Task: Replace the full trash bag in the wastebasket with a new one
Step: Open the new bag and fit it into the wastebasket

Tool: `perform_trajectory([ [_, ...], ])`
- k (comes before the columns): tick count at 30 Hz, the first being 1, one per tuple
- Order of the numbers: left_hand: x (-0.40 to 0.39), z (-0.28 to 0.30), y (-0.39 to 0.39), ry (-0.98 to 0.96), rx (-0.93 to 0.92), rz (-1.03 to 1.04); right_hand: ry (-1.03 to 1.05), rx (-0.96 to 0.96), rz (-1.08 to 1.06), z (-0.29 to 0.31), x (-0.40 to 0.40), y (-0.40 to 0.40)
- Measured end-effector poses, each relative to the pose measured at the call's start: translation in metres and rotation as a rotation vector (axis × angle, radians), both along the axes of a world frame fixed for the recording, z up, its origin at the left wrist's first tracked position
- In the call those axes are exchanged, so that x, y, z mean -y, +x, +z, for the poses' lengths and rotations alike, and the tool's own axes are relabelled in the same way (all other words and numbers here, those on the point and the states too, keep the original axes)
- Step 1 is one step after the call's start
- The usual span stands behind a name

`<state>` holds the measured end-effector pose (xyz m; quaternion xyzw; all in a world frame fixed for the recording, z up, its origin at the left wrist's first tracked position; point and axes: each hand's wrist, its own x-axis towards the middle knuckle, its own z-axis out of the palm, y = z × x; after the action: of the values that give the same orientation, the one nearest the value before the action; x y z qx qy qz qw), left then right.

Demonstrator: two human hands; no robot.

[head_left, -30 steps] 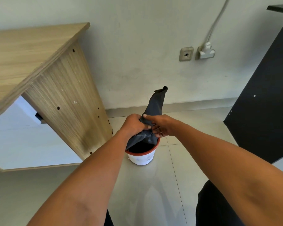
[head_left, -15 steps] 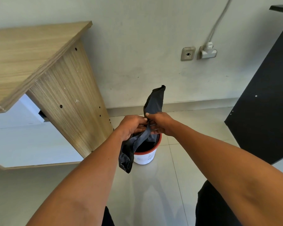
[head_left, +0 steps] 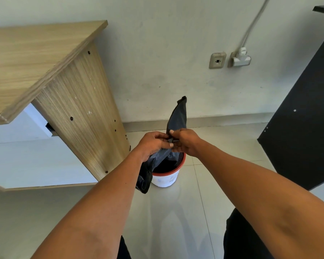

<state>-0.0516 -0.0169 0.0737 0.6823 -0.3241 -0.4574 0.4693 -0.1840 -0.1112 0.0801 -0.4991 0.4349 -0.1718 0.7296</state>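
My left hand point(head_left: 153, 144) and right hand point(head_left: 185, 143) meet, both pinching a crumpled black plastic trash bag point(head_left: 178, 118). It hangs above the white, red-rimmed wastebasket point(head_left: 165, 179) on the pale tiled floor point(head_left: 176, 212).

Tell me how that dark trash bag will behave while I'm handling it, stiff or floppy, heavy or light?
Probably floppy: the dark trash bag creases and droops below the left hand. Likely light, since the right hand only pinches it and one end stands up. It may be slippery, though its thin film looks slightly glossy at most.
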Motion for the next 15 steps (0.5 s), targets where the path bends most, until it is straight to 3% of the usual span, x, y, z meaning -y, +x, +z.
perform_trajectory([
  [8, 0.000, -0.008, 0.003, 0.045, 0.093, 0.028, 0.072, 0.071, -0.147, -0.002, -0.001, 0.002],
  [15, -0.006, -0.016, 0.011, 0.007, -0.149, 0.159, 0.059, 0.103, -0.141, -0.007, 0.001, -0.002],
])
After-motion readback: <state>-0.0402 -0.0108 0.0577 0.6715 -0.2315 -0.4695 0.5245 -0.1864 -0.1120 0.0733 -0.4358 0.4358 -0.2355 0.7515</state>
